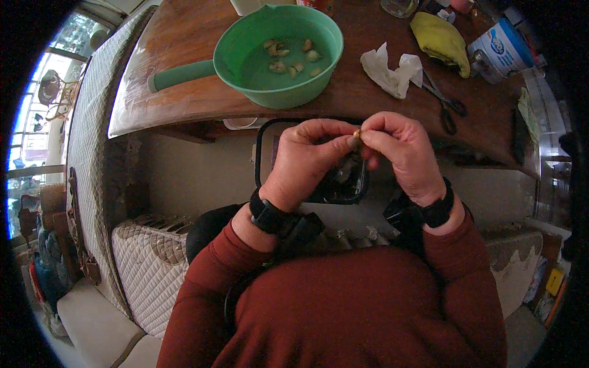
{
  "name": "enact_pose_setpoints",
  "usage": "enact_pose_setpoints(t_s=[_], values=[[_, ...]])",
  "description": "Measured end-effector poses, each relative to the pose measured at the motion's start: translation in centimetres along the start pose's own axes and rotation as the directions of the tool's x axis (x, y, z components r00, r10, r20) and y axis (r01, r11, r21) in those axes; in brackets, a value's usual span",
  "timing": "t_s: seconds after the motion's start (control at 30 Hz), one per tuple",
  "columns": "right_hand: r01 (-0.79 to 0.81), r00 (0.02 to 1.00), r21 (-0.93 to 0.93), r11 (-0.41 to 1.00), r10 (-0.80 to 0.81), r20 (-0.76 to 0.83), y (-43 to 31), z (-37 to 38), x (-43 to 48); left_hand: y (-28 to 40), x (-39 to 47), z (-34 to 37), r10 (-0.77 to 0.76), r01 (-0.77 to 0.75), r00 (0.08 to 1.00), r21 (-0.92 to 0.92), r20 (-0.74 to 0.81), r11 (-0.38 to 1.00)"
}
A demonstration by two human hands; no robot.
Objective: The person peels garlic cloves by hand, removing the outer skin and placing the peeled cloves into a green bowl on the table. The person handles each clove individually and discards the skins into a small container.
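Between the fingertips of both hands sits a small tan piece, perhaps a clove of garlic, mostly covered by the fingers. My left hand pinches it with thumb and forefinger, and my right hand grips it from the other side. Directly beneath is a black-rimmed bin with dark contents, partly hidden by my hands. On the wooden table ahead stands a green plastic dipper, its handle pointing left. Several pale brown pieces lie in the water inside it.
Right of the dipper lie a crumpled white tissue and scissors with dark handles. Farther back are a folded yellow cloth, a white tub with a blue lid and a glass jar. Quilted covers hang at the left.
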State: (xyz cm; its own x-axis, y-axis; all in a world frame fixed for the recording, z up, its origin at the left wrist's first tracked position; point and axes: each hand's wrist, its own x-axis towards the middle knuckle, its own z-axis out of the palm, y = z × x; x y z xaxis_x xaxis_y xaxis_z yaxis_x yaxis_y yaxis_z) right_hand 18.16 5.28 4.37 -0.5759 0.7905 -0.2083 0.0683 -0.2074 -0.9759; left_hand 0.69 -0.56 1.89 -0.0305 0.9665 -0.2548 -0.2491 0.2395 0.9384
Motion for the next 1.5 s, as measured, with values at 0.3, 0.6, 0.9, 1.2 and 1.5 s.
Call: enact_pose_setpoints(t_s=[0.3, 0.6, 0.9, 1.2, 1.5], values=[[-0.066, 0.998, 0.005, 0.998, 0.065, 0.019, -0.37, -0.16, -0.02, -0.84, 0.28, 0.02, 0.287, -0.282, 0.958, 0.231, 0.013, 0.931], [-0.052, 0.999, 0.009, 0.999, 0.052, 0.008, -0.07, -0.25, -0.02, -0.18, -0.07, 0.28, 0.13, -0.13, 0.991, 0.097, 0.013, 0.987], [-0.011, 0.999, 0.004, 1.0, 0.011, -0.044, -0.31, 0.0, 0.04, -0.14, 0.19, 0.15, 0.03, -0.029, 0.999, -0.036, 0.014, 0.999], [-0.003, 0.999, -0.04, 0.999, 0.002, -0.039, -0.1, 0.18, 0.15, -0.24, 0.13, 0.44, 0.115, -0.113, 0.993, 0.087, -0.028, 0.99], [0.023, 1.0, -0.053, 0.998, -0.023, -0.009, 0.01, -0.02, 0.11, -0.02, 0.09, 0.34, 0.058, -0.059, 0.998, 0.055, 0.002, 0.997]])
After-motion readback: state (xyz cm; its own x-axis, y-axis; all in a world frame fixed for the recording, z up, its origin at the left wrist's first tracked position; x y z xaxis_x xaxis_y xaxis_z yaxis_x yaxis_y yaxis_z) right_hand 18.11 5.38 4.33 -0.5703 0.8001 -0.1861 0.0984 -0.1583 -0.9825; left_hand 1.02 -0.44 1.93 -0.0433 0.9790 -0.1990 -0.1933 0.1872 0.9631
